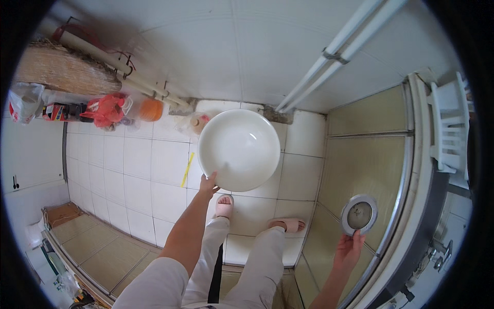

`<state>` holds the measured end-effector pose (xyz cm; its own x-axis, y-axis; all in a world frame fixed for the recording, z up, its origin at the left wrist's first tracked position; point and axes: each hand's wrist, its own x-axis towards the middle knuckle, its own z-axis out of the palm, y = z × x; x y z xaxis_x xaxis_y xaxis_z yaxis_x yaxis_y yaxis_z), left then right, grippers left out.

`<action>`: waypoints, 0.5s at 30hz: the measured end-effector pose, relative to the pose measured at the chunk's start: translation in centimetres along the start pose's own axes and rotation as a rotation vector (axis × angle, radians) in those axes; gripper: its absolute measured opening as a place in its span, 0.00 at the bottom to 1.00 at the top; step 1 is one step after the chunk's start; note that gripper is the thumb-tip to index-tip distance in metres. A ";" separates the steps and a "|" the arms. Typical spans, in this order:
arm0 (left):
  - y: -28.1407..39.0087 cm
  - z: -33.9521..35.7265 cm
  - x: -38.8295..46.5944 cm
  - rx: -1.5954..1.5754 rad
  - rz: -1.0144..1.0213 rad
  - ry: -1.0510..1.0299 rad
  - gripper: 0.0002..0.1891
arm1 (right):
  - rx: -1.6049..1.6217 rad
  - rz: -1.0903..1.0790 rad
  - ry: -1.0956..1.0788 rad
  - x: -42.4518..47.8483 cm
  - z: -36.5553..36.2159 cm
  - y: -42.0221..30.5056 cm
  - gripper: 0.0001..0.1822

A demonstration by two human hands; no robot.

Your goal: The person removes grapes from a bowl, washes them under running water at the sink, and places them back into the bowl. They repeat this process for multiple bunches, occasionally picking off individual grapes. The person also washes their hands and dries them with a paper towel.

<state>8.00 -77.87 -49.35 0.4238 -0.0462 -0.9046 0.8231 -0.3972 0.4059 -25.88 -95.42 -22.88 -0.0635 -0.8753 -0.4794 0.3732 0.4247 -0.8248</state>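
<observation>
A large white basin [239,148] is held by its near-left rim in my left hand [208,185], the thumb over the edge and the fingers beneath. The inside is pale and glossy, with a small dark spot. To the right, my right hand [349,245] grips the lower edge of a small round metal-rimmed object [370,226]. Its middle is greyish and looks see-through or meshed; I cannot tell which. This object is held in front of the beige cabinet doors [362,166]. My feet in pink slippers [294,224] stand on the white tiled floor [170,197] below the basin.
A yellow strip [187,170] lies left of the basin. Along the wall stand a jug [197,123], an orange container [151,110] and a red plastic bag [107,110]. White pipes [332,58] run up the wall. A white rack [449,123] and a tap [442,255] are at right.
</observation>
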 end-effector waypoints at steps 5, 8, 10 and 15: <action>-2.3 -2.9 -3.6 0.025 -0.047 -0.116 0.26 | 0.229 0.006 0.050 -4.1 -1.9 -8.7 0.06; -3.2 -3.6 -8.0 0.046 -0.052 -0.234 0.23 | 0.105 -0.163 -0.131 -5.9 -6.9 -15.2 0.09; -3.0 -3.2 -12.1 0.081 -0.040 -0.348 0.20 | -0.003 -0.269 -0.028 -7.3 -10.4 -18.9 0.10; -0.7 -0.6 -22.2 0.213 0.046 -0.609 0.20 | -0.182 -0.373 0.358 -8.4 -19.2 -24.8 0.12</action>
<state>-1.76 -76.05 -29.48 0.1150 -0.5550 -0.8238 0.6897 -0.5522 0.4684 -52.35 -94.15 -4.15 -0.4841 -0.8542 -0.1898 0.1003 0.1613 -0.9818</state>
